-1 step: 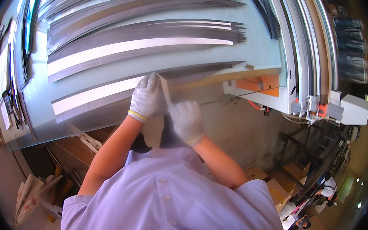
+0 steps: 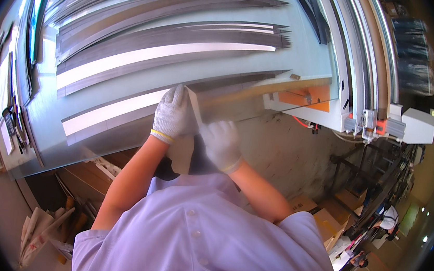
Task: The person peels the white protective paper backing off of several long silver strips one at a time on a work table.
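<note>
My left hand (image 2: 171,111), in a pale knit glove with a yellow cuff line, rests on a long dark strip with a white band (image 2: 120,109) near the table's front edge. Its fingers lie side by side, stretched over the strip; the thumb is hidden. From beside those fingertips a narrow white strip end (image 2: 195,105) slants down to my right hand (image 2: 221,144). That hand is gloved too and slightly blurred, its fingers closed on this white strip. It is off the table's front edge, close to my body.
Several stacks of dark strips (image 2: 170,29) lie across the glass-like table (image 2: 44,134). A machine with metal rails (image 2: 362,60) stands at the right, beside an orange panel (image 2: 306,100). Tools (image 2: 8,118) are at the left edge. Cardboard boxes (image 2: 326,224) and people (image 2: 389,220) are at the lower right.
</note>
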The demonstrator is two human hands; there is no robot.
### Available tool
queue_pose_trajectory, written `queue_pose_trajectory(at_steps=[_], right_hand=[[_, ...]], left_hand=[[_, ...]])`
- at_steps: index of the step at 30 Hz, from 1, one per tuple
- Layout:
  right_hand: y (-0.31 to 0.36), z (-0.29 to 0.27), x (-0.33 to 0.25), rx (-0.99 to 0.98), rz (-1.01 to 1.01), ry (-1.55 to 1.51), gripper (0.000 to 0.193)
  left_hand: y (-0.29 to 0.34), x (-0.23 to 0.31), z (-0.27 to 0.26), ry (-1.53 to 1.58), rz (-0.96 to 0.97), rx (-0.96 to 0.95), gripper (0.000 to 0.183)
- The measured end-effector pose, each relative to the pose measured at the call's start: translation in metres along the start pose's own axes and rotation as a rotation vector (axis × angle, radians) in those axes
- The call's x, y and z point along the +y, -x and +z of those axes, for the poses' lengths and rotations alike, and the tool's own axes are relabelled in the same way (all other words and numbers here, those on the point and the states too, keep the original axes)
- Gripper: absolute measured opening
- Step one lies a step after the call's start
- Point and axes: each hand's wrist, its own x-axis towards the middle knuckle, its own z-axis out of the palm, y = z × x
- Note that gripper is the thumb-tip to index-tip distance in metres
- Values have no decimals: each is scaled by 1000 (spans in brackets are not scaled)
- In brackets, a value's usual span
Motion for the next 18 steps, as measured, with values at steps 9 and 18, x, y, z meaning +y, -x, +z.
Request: queue_pose_trajectory(at_steps=[9,18], right_hand=[[40,-29,-103,34,-47,-2,8],[32,5,-127,148,465,25,59]], left_hand=[[56,-74,-24,-49,7,22,50],[84,-90,-35,39,7,108,53]])
